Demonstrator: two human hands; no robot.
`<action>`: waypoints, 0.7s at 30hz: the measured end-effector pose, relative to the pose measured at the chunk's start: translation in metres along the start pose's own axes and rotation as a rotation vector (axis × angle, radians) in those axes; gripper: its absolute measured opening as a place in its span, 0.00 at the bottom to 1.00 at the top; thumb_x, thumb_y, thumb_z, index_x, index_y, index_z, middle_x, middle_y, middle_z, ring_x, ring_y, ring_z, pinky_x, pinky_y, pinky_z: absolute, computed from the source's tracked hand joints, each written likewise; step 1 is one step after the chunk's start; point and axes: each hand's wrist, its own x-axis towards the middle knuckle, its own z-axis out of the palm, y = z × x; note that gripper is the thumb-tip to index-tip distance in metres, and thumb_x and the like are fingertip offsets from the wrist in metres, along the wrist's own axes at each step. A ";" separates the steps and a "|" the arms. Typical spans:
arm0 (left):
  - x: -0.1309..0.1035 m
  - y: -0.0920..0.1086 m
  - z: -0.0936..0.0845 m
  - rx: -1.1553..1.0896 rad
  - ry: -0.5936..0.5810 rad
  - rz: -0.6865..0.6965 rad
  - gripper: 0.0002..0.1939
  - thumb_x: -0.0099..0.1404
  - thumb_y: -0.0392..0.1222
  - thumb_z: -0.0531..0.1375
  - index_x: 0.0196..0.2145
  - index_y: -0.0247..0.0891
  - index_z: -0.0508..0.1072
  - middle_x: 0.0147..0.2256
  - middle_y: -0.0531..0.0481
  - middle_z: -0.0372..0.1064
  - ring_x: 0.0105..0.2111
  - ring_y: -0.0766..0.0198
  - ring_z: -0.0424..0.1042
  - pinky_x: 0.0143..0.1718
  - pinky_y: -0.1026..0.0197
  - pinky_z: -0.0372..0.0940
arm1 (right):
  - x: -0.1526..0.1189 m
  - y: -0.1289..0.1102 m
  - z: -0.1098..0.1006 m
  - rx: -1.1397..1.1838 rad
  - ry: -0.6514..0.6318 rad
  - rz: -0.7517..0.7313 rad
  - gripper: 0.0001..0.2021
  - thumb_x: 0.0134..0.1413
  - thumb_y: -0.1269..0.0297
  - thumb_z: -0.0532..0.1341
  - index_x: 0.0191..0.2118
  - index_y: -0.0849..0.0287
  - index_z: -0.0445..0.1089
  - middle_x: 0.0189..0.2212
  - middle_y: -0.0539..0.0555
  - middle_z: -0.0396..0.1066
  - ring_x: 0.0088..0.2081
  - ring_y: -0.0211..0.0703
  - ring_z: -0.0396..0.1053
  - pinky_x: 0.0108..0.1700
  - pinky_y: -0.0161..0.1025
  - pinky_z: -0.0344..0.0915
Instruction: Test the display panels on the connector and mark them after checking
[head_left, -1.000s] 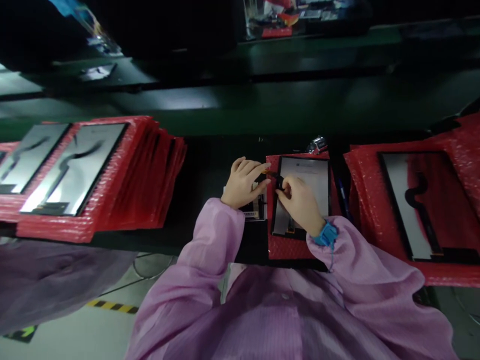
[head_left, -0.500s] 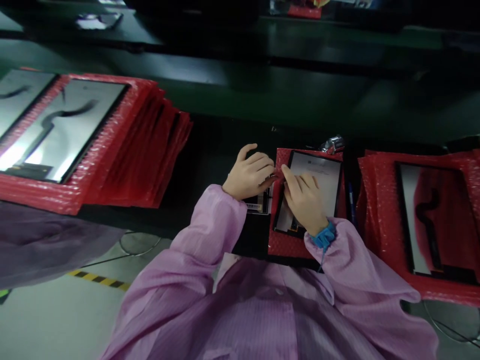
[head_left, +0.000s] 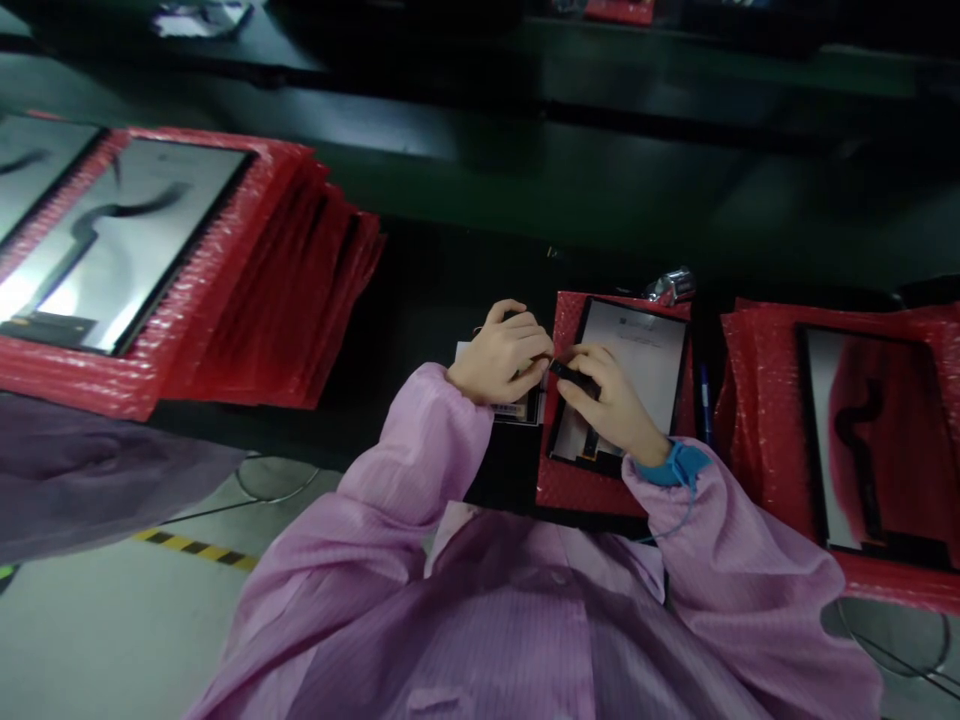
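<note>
A display panel (head_left: 645, 350) with a black edge lies on a red bubble sheet (head_left: 559, 490) in front of me. My right hand (head_left: 619, 400), with a blue wrist strap, is over the panel and pinches a black flex cable (head_left: 576, 377) between thumb and fingers. Just left of it, my left hand (head_left: 506, 352) is closed, its fingertips at the cable's end; what they grip is too small to make out. Partly under my left hand is a dark labelled part (head_left: 517, 410) with a pale edge.
On the left, panels (head_left: 142, 230) rest on a tall stack of red bubble sheets (head_left: 277, 300). Another panel (head_left: 877, 440) lies on red sheets at the right. A blue pen (head_left: 705, 400) and a silvery object (head_left: 671, 286) are near the middle panel.
My right hand has turned and closed on the black flex cable; its index finger was stretched out before. My left hand has stayed nearly in place.
</note>
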 end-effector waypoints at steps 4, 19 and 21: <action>0.001 0.002 0.004 -0.040 -0.010 0.016 0.12 0.67 0.38 0.49 0.31 0.39 0.71 0.29 0.50 0.73 0.34 0.59 0.70 0.56 0.46 0.57 | 0.005 0.001 0.001 -0.002 0.019 -0.004 0.06 0.59 0.62 0.56 0.32 0.55 0.66 0.39 0.56 0.72 0.46 0.48 0.68 0.54 0.50 0.63; 0.002 0.005 0.014 0.024 0.022 0.026 0.12 0.68 0.36 0.50 0.30 0.39 0.71 0.29 0.50 0.72 0.32 0.60 0.69 0.55 0.46 0.58 | 0.008 0.007 0.005 -0.045 0.062 -0.033 0.07 0.58 0.65 0.57 0.28 0.56 0.64 0.33 0.54 0.70 0.39 0.46 0.67 0.47 0.46 0.62; 0.001 0.005 0.015 0.027 0.043 0.038 0.12 0.67 0.35 0.50 0.30 0.39 0.71 0.28 0.50 0.72 0.32 0.60 0.69 0.54 0.47 0.58 | 0.008 0.009 0.005 -0.054 0.051 -0.042 0.08 0.59 0.64 0.57 0.29 0.56 0.64 0.34 0.54 0.70 0.40 0.46 0.67 0.49 0.46 0.62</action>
